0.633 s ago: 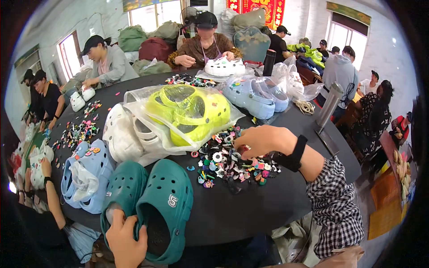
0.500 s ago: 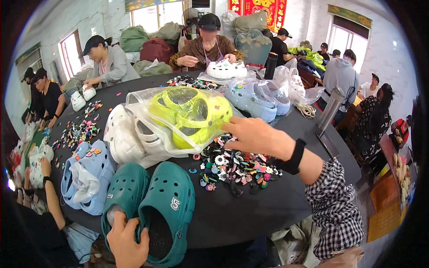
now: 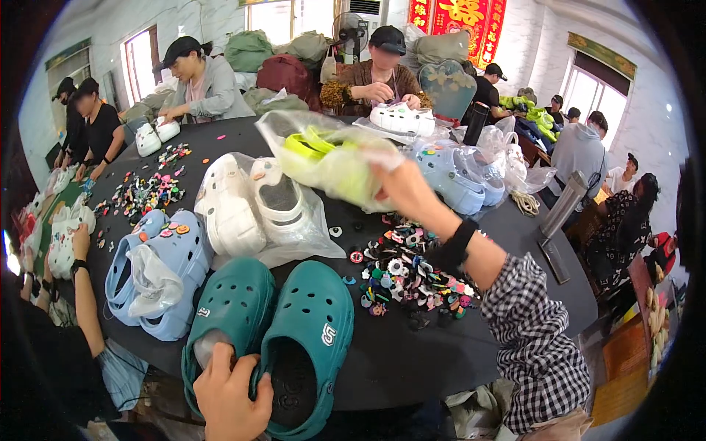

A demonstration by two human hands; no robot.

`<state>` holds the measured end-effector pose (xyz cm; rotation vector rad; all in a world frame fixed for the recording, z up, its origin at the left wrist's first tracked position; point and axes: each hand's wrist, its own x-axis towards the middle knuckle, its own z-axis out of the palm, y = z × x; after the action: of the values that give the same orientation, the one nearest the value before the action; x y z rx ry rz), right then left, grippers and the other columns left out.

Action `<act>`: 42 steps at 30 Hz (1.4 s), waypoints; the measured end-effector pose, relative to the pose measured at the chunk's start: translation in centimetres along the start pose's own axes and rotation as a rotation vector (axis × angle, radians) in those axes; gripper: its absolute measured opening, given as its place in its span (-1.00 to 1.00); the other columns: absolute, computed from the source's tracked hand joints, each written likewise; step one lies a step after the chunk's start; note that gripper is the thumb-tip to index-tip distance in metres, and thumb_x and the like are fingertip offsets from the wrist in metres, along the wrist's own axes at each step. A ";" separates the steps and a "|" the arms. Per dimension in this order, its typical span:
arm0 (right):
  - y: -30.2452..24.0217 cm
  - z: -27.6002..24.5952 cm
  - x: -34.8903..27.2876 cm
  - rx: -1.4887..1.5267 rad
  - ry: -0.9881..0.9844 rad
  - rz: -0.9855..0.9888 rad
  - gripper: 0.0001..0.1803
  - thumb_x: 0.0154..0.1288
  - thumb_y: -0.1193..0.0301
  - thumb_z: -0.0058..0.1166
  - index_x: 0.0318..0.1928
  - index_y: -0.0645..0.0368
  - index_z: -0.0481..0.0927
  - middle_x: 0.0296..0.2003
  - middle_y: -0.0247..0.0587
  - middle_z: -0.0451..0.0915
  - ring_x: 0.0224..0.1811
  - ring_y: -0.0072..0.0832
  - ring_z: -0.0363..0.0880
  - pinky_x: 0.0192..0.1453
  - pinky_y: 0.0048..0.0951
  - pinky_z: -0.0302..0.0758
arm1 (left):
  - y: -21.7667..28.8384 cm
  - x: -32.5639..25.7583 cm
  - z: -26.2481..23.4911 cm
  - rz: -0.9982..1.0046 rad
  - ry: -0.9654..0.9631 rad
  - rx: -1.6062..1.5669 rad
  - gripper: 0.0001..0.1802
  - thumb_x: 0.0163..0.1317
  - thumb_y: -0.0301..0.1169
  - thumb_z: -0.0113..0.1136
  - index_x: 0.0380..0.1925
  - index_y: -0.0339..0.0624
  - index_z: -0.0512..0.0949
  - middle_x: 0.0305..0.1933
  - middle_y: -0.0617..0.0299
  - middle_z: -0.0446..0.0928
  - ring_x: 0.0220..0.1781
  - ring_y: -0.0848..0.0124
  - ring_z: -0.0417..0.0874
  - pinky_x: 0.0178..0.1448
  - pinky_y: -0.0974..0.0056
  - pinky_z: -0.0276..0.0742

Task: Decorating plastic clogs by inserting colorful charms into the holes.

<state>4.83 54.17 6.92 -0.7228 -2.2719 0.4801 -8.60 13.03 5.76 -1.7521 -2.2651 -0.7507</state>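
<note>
A pair of dark green clogs lies at the table's near edge, toes pointing away. My left hand is closed over their adjoining inner rims, its fingers at the left clog's opening beside a clear plastic wad. Across the table my right hand, smeared by motion, grips a clear bag of yellow-green clogs and holds it above the tabletop. Under that forearm spreads a heap of small colourful shoe charms. White clogs on clear plastic lie beyond the green pair; light blue clogs with charms lie left of it.
More blue clogs in plastic lie at the far right, near a dark bottle and a metal stand. Another charm heap lies at left. A co-worker opposite handles a white clog; others work around.
My right hand has lifted the bagged yellow-green clogs off the white pair, which now shows more fully. My left hand stays on the green clogs. The whole view has shifted slightly.
</note>
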 end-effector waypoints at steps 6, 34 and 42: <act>-2.1 -0.6 4.9 0.469 0.147 0.152 -0.61 0.51 0.27 -0.08 -0.10 0.42 0.58 -0.46 0.03 0.70 -0.54 -0.22 0.74 -0.38 -0.28 0.63 | -0.3 -0.1 0.1 -0.008 0.015 -0.024 -0.70 0.13 -0.37 0.29 -0.15 -0.25 0.60 -0.03 -0.07 0.50 -0.07 -0.10 0.57 -0.08 0.02 0.52; 3.6 8.3 -1.5 -0.073 -0.334 -0.026 -0.66 0.37 0.38 -0.04 -0.01 0.41 0.54 0.05 0.31 0.54 0.17 0.12 0.50 0.29 -0.03 0.41 | -0.5 0.3 0.1 -0.022 -0.028 -0.117 -0.69 0.10 -0.41 0.31 -0.16 -0.30 0.59 -0.09 -0.11 0.47 -0.12 -0.13 0.56 -0.11 0.00 0.49; 6.6 1.7 4.0 -0.337 -0.704 -0.029 -0.44 0.43 0.28 -0.11 0.36 0.28 0.39 0.28 0.15 0.46 0.27 -0.07 0.49 0.37 -0.18 0.37 | -0.6 0.5 -0.3 -0.044 -0.045 -0.145 -0.71 0.11 -0.42 0.30 -0.17 -0.31 0.59 -0.09 -0.12 0.46 -0.13 -0.14 0.55 -0.12 0.00 0.47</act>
<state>3.62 61.55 4.35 -0.7613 -3.0718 0.3760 -9.37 13.25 6.08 -1.8030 -2.3399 -0.9139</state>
